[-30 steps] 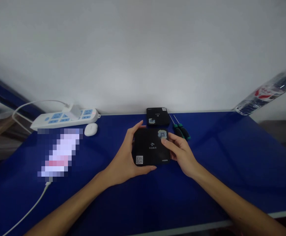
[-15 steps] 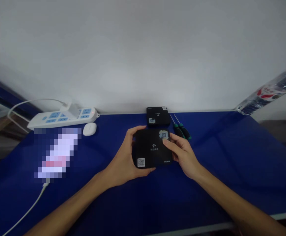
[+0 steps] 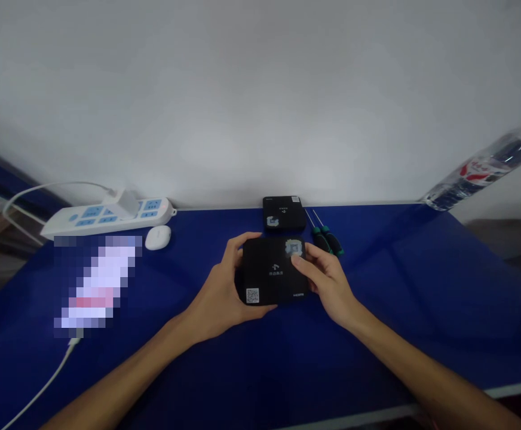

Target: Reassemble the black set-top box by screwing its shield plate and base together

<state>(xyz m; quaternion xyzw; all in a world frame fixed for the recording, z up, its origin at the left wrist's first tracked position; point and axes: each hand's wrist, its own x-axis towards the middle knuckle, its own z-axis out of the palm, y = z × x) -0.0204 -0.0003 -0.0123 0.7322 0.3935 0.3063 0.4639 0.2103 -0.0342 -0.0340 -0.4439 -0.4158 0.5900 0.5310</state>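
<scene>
Both hands hold a black set-top box [image 3: 273,280], its printed top with a QR sticker, a worn grey label patch and HDMI lettering facing me. My left hand [image 3: 222,289] grips its left side, thumb along the near edge and fingers at the far edge. On the right side, my right hand [image 3: 330,280] pinches the box, its thumb on top beside the worn patch. Just behind lies a second, similar black box [image 3: 287,214] on the blue table. Two screwdrivers [image 3: 327,239] with black and green handles lie right of that box.
A white power strip [image 3: 103,218] with a plugged-in charger [image 3: 123,203] lies at the back left. Near it are a small white case [image 3: 158,237] and a pixelated phone-like object [image 3: 99,280] on a cable. A plastic bottle [image 3: 480,170] stands at the back right, before the wall.
The whole view has shifted slightly, so things appear a little further left. My hands keep the same hold on the box.
</scene>
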